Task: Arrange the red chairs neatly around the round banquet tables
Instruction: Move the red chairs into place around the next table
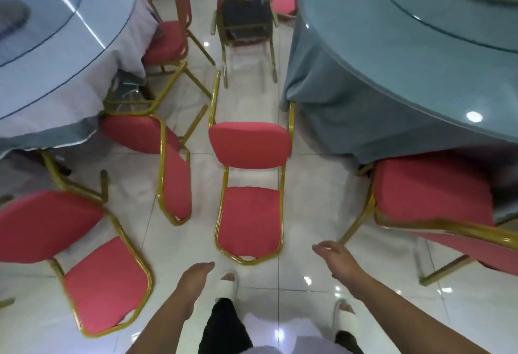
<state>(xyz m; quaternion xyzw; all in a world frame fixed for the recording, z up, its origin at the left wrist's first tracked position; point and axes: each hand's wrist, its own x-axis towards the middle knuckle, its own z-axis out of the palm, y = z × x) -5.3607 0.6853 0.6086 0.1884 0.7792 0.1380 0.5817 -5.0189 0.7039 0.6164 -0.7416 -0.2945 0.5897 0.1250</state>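
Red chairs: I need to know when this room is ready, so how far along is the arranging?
Early. Looks done: one chair at the left table. In hand: nothing; left hand and right hand reach empty toward the tipped chair in the aisle. Left: that one, the overturned chair beyond, and the fallen chairs beside it.

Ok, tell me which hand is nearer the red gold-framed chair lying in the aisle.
Left. The left hand is beside the red gold-framed chair's bottom edge; the right hand is farther off.

No readable text, labels, or signs
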